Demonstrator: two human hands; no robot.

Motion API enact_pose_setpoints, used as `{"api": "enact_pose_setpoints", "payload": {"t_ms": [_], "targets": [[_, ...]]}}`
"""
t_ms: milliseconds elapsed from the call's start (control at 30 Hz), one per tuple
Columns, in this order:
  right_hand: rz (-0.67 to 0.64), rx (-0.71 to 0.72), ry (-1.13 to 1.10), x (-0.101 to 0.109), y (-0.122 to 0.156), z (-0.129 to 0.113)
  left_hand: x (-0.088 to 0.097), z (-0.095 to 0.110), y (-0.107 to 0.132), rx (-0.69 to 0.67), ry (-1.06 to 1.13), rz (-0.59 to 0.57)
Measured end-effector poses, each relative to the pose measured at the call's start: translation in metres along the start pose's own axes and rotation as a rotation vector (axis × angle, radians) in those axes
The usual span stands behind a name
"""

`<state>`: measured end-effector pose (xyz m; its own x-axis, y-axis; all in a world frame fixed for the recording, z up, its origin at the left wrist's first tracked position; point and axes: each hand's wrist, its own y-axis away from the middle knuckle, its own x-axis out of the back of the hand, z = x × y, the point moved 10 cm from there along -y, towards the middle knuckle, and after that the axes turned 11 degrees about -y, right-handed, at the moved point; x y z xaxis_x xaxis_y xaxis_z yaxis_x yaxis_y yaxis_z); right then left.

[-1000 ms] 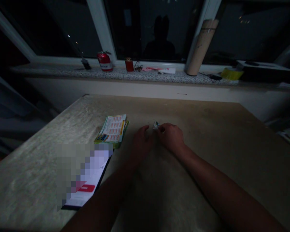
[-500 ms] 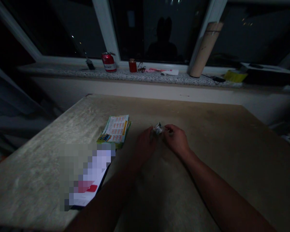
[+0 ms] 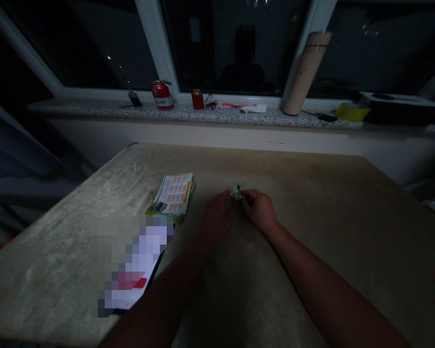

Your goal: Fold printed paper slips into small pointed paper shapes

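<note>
Over the middle of the table is a small piece of folded, printed paper (image 3: pixel 236 191), whitish with dark and bluish patches and a pointed top. My left hand (image 3: pixel 219 212), deep in shadow, grips its left side with the fingers closed. From the right, my right hand (image 3: pixel 259 208) pinches the paper's edge between thumb and bent forefinger. The finer folds are too small and dim to make out. A stack of printed sheets (image 3: pixel 172 195) with green edges and red print lies left of my hands.
A phone (image 3: pixel 145 256) with a lit, blurred screen lies beside my left forearm on the table (image 3: pixel 311 193). Along the granite windowsill (image 3: pixel 217 116) stand a red can (image 3: pixel 162 95), a small red jar (image 3: pixel 197 99), a tall tan cylinder (image 3: pixel 307 72) and a yellow tape roll (image 3: pixel 351 112).
My right hand has moved slightly left, closing the gap to the paper, and its fingers now meet the paper's right edge. My left hand has stayed nearly still.
</note>
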<state>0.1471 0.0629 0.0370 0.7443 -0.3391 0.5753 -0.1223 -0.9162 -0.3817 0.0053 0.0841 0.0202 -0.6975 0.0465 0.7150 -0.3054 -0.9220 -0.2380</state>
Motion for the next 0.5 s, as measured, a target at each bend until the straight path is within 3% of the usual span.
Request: {"api": "enact_pose_setpoints", "payload": {"t_ms": [500], "targets": [[0.028,0.062,-0.080,-0.0038,0.0003,-0.0039,-0.0002,0.0012,-0.0017,-0.021,-0.036,0.001]]}}
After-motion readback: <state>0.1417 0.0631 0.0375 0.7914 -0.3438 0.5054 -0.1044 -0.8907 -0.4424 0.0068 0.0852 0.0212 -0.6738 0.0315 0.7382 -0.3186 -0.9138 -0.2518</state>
